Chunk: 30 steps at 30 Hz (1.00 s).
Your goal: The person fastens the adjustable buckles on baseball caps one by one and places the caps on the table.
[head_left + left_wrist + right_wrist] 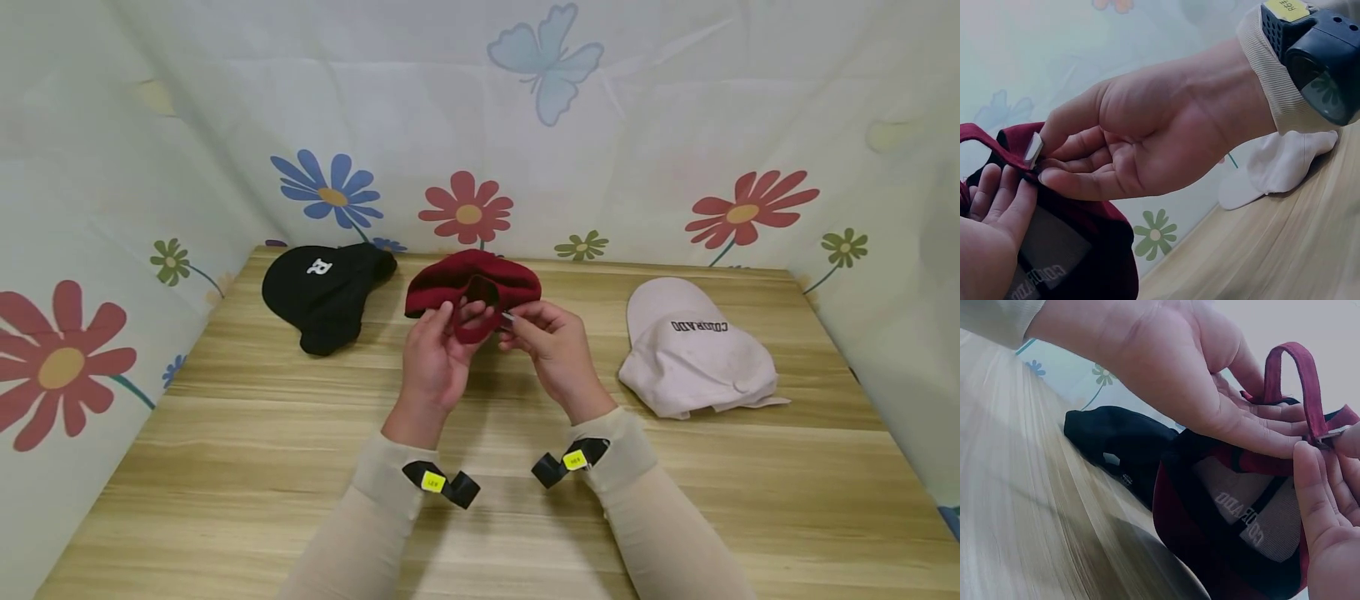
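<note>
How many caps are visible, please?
3: in the head view, a black cloth peaked cap at left, a rounded dark-red cloth cap held in the middle, and a whitish cloth peaked cap at right.

Red cap [450,273] is matt cloth; clasp [1034,150], metal; table [225,458], smooth wood.

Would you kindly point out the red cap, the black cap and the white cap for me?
Red cap [471,265]: head view, on its crown.
Black cap [333,300]: head view, on its crown, below the white letter.
White cap [697,362]: head view, on its crown, below the dark lettering.
</note>
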### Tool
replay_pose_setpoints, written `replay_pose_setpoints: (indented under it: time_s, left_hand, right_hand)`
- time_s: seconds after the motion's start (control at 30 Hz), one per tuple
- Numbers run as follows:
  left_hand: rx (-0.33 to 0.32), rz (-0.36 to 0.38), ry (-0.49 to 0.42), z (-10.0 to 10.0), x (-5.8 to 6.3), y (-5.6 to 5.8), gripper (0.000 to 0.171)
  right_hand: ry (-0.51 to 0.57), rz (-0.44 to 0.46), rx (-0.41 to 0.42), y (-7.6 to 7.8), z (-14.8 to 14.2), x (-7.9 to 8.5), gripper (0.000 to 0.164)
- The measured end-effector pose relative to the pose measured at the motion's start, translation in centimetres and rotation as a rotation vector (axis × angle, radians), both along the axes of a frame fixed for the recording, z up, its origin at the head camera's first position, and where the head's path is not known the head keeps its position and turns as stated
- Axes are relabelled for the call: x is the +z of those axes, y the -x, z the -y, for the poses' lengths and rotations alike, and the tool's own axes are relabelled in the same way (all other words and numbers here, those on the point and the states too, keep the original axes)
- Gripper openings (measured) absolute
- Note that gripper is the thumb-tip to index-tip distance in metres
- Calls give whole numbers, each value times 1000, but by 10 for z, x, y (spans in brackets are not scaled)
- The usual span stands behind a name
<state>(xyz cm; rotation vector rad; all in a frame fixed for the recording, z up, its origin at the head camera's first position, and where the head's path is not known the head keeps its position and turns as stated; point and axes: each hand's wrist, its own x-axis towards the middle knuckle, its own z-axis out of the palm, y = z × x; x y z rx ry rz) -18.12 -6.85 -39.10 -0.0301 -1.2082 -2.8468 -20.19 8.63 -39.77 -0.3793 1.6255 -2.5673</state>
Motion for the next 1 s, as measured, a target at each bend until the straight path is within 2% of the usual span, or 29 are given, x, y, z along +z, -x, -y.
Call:
replay_pose_setpoints:
  time_s: [0.1, 0.2, 0.33, 0.6, 0.8, 1.0]
  left_hand:
    - [10, 2, 3, 0, 0, 0, 19]
    - [12, 2, 8, -1, 0, 0, 19]
    - [3, -4, 10, -1, 0, -1, 20]
    - [-4, -19, -15, 6, 5, -1, 18]
    - [-30, -10, -39, 8, 7, -2, 22]
    - [-49, -23, -69, 7, 8, -2, 20]
  right_hand:
    - [-60, -15, -18, 1, -1, 0, 10]
    - [-164, -49, -37, 2, -3, 1, 2]
    - [-251, -77, -38, 2, -5, 3, 6]
    - [-228, -97, -10, 1, -8, 5, 7]
    - [-236, -113, -14, 0, -10, 6, 8]
    - [-199, -134, -18, 0, -9, 6, 11]
